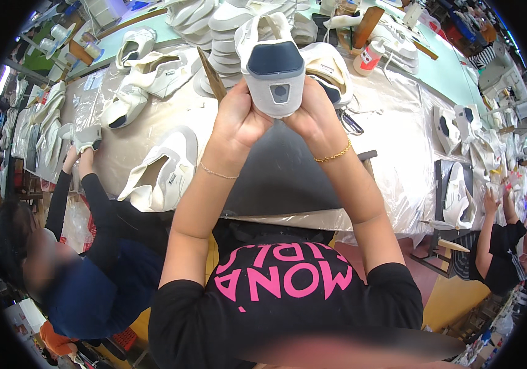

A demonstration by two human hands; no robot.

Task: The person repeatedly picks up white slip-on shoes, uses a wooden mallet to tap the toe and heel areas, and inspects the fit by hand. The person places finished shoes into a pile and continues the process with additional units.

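Observation:
A white and light-grey shoe upper (275,74) is held up over the bench with its heel turned toward me. Its collar has a dark navy patch, and a small grey badge sits below that. My left hand (242,117) is closed around the lower left side of the upper, and my right hand (308,117) grips the lower right side; the far fingers of both are hidden. Beneath my wrists lies a dark grey board (275,172). To the left of my left forearm, another pale upper (163,171) lies on its side.
Behind the held upper rises a stack of pale uppers (223,52). A red and white cup (369,57) stands right of it. More uppers (157,72) lie at the far left. One co-worker's hands (79,154) hold a piece at left; another person (497,246) works at right.

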